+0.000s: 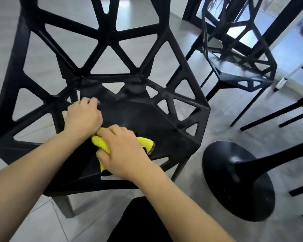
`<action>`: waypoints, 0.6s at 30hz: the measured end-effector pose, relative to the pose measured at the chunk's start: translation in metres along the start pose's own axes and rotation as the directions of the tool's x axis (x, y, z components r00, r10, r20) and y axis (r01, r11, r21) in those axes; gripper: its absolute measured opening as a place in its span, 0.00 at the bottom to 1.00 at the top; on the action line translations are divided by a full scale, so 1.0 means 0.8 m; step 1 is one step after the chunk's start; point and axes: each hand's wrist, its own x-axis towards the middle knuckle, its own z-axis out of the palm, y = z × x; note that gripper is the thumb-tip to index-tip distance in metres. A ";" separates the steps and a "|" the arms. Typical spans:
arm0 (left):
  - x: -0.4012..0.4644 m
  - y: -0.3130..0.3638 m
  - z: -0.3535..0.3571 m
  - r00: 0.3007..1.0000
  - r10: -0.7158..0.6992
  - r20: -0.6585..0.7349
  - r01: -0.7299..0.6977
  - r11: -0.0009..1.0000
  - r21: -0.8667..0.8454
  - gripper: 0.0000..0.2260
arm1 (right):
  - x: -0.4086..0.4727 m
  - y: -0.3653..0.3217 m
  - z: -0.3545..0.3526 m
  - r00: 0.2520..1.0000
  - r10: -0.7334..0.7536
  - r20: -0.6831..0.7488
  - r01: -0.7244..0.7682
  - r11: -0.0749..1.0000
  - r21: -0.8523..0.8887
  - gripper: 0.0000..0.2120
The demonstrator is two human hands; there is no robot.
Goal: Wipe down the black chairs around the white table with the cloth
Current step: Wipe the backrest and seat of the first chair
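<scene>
A black chair [147,117] with a lattice of triangular openings stands right in front of me, its seat facing up. My right hand [124,151] grips a bunched yellow cloth [101,144] and presses it onto the front of the seat. My left hand [84,116] lies just behind it on the seat's left side, its fingers curled at the rib beside a gap in the chair frame. A second black chair [238,70] of the same kind stands at the upper right.
A round black pedestal base [238,180] with a slanted stem sits on the grey tiled floor [226,124] to the right of the chair. Thin black legs of other furniture [269,117] cross the right edge. My dark-clad leg [140,222] shows at the bottom.
</scene>
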 end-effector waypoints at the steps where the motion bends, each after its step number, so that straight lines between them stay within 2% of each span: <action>1: 0.008 0.004 -0.001 1.000 0.005 0.013 -0.005 1.000 0.008 0.14 | -0.004 0.004 -0.001 0.999 -0.038 0.007 0.038 0.999 -0.012 0.21; 3: 0.023 0.011 0.001 0.998 0.046 0.043 -0.047 0.999 0.016 0.15 | -0.018 0.038 -0.016 1.000 -0.031 -0.003 0.031 0.998 -0.045 0.20; 5: 0.031 0.022 0.004 0.992 0.119 0.046 -0.120 0.993 0.021 0.15 | -0.021 0.095 -0.042 0.988 0.122 -0.090 -0.134 0.981 -0.138 0.20; 7: 0.034 0.034 0.015 0.974 0.221 0.050 -0.223 0.975 0.022 0.17 | -0.017 0.145 -0.064 0.954 0.240 -0.180 -0.285 0.910 -0.301 0.19; 9: 0.039 0.040 0.029 0.952 0.295 0.080 -0.299 0.953 0.052 0.24 | -0.005 0.170 -0.063 0.958 0.208 -0.200 -0.277 0.855 -0.438 0.17; 11: 0.043 0.041 0.041 0.956 0.275 0.097 -0.282 0.957 0.066 0.29 | 0.014 0.181 -0.051 0.973 0.125 -0.193 -0.205 0.853 -0.480 0.15; 14: 0.039 0.041 0.051 0.969 0.233 0.078 -0.238 0.969 0.064 0.30 | 0.062 0.193 -0.040 0.972 0.034 -0.231 -0.148 0.855 -0.496 0.11; 18: 0.040 0.042 0.054 0.972 0.222 0.081 -0.227 0.972 0.053 0.32 | 0.150 0.204 -0.030 0.974 0.006 -0.227 -0.139 0.809 -0.571 0.08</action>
